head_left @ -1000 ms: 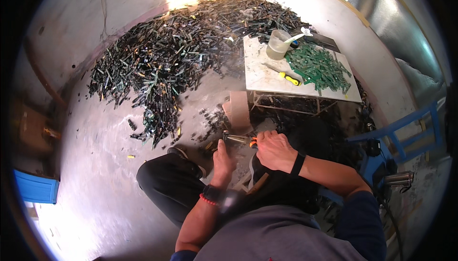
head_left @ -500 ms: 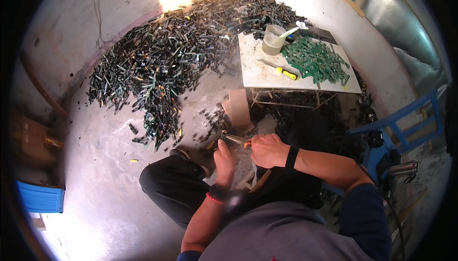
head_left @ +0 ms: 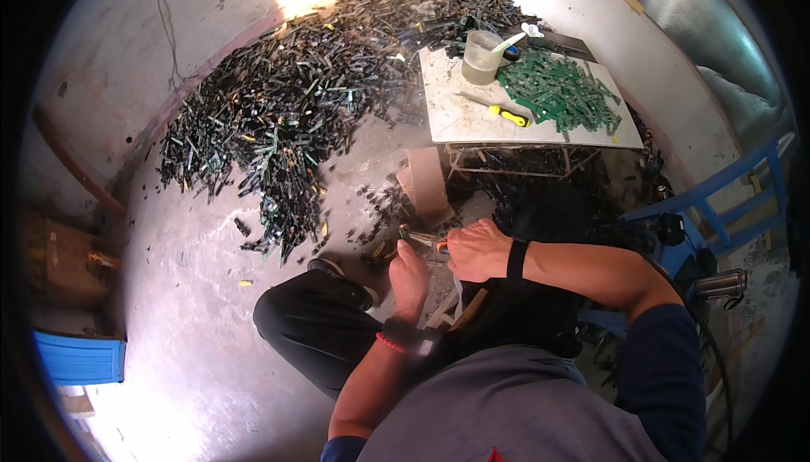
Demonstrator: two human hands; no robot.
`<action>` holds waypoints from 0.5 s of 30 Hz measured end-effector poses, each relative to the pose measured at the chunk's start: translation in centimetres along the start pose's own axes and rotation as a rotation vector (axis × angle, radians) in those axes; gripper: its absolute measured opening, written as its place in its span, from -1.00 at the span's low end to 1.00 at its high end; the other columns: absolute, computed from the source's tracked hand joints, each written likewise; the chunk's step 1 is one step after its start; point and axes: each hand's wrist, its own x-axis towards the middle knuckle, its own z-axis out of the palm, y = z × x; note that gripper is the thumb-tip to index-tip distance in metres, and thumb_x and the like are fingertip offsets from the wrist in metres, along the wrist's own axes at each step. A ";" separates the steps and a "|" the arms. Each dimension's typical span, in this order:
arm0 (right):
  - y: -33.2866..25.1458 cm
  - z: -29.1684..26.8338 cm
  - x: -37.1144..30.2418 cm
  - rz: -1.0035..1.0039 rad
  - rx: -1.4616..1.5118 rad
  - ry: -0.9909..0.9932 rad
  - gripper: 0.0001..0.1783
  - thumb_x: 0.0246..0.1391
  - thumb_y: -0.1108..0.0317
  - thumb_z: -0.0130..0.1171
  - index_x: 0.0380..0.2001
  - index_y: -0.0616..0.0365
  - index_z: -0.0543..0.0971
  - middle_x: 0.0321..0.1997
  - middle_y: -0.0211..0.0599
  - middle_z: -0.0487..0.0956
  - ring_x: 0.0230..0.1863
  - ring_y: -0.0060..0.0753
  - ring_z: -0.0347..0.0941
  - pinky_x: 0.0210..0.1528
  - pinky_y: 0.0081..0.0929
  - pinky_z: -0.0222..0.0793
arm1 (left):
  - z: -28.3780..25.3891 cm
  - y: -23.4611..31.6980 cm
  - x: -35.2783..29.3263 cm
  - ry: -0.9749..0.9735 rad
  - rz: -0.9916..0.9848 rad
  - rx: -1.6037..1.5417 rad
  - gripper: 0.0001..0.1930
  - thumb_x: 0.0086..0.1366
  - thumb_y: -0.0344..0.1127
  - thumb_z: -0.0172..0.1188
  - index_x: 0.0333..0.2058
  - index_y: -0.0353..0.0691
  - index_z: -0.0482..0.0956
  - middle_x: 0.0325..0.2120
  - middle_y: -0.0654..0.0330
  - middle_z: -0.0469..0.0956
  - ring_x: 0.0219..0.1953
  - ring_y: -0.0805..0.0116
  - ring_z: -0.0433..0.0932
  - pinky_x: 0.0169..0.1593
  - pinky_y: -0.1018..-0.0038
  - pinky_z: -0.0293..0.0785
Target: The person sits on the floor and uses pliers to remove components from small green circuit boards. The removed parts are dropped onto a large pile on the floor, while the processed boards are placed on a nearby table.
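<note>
In front of my lap, my right hand (head_left: 479,250) is wrapped round the orange handles of a pair of pliers (head_left: 422,237). The metal jaws reach left to the fingertips of my left hand (head_left: 408,278). That hand is closed, thumb up, on a small dark strip at the jaws; most of the piece is hidden, and I cannot tell whether the jaws grip it. Beyond the hands, a low white-topped table (head_left: 456,120) carries a pile of green strips (head_left: 561,95), a cloudy plastic cup (head_left: 482,59) with a pale-handled tool, and a yellow-and-black screwdriver (head_left: 510,116).
A large heap of dark strips (head_left: 287,116) spreads over the floor along the wall. A cardboard piece (head_left: 429,188) leans below the table. Blue chair framing (head_left: 717,200) stands at the right; a blue box (head_left: 80,357) and a brown carton (head_left: 69,268) sit at the left.
The view has shifted slightly, moving the whole scene a little in the picture. Both hands stay together at the pliers, with their grips much the same.
</note>
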 end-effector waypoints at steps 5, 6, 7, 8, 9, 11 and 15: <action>0.6 1.2 0.4 0.110 0.190 -0.027 -0.68 -0.07 0.26 0.03 -0.52 0.37 0.56 -0.42 0.12 0.57 -0.30 0.08 0.53 -0.21 -0.15 0.40 | -0.1 0.4 -0.1 0.006 0.009 0.036 -0.36 0.41 -0.05 -0.35 -0.63 -0.48 0.41 -0.76 -0.12 0.37 -0.64 -0.10 0.41 -0.51 0.14 0.24; 0.4 0.9 0.4 0.105 0.202 -0.047 -0.67 -0.05 0.24 0.03 -0.47 0.38 0.52 -0.41 0.13 0.56 -0.29 0.10 0.52 -0.20 -0.14 0.40 | -0.2 0.5 0.0 0.010 0.009 0.036 -0.37 0.41 -0.05 -0.35 -0.63 -0.48 0.41 -0.76 -0.12 0.37 -0.64 -0.11 0.40 -0.51 0.13 0.24; 0.2 0.4 0.2 0.099 0.213 -0.068 -0.66 -0.03 0.23 0.03 -0.42 0.39 0.48 -0.40 0.14 0.55 -0.28 0.11 0.50 -0.20 -0.13 0.39 | -0.3 0.6 0.1 0.013 0.008 0.035 -0.37 0.41 -0.05 -0.35 -0.63 -0.48 0.41 -0.76 -0.12 0.36 -0.64 -0.11 0.39 -0.51 0.13 0.24; 0.0 0.1 0.2 0.093 0.224 -0.089 -0.64 -0.01 0.21 0.03 -0.38 0.40 0.44 -0.40 0.15 0.54 -0.27 0.13 0.49 -0.19 -0.12 0.39 | -0.3 0.6 0.1 0.029 0.021 0.038 -0.37 0.41 -0.05 -0.34 -0.64 -0.48 0.40 -0.77 -0.11 0.36 -0.65 -0.10 0.38 -0.51 0.13 0.23; -0.1 0.2 0.2 0.103 0.236 -0.083 -0.64 -0.01 0.21 0.03 -0.37 0.39 0.44 -0.39 0.14 0.54 -0.27 0.13 0.49 -0.19 -0.12 0.39 | -0.1 0.6 0.2 0.043 0.034 0.041 -0.37 0.42 -0.05 -0.34 -0.64 -0.48 0.40 -0.77 -0.11 0.35 -0.66 -0.09 0.37 -0.51 0.14 0.23; -0.2 0.5 0.3 0.123 0.261 -0.071 -0.64 -0.01 0.20 0.03 -0.36 0.37 0.44 -0.39 0.11 0.55 -0.27 0.13 0.49 -0.20 -0.13 0.39 | -0.2 0.5 0.2 0.049 0.040 0.032 -0.37 0.42 -0.05 -0.34 -0.65 -0.47 0.37 -0.78 -0.05 0.32 -0.68 0.01 0.32 -0.52 0.17 0.20; -0.1 1.2 0.2 0.123 0.282 0.006 -0.65 -0.05 0.24 0.07 -0.34 0.37 0.49 -0.36 0.13 0.55 -0.26 0.10 0.50 -0.20 -0.14 0.40 | -0.2 -0.2 0.4 0.042 0.075 -0.016 -0.38 0.43 0.00 -0.33 -0.66 -0.39 0.33 -0.80 0.12 0.27 -0.73 0.26 0.23 -0.59 0.29 0.11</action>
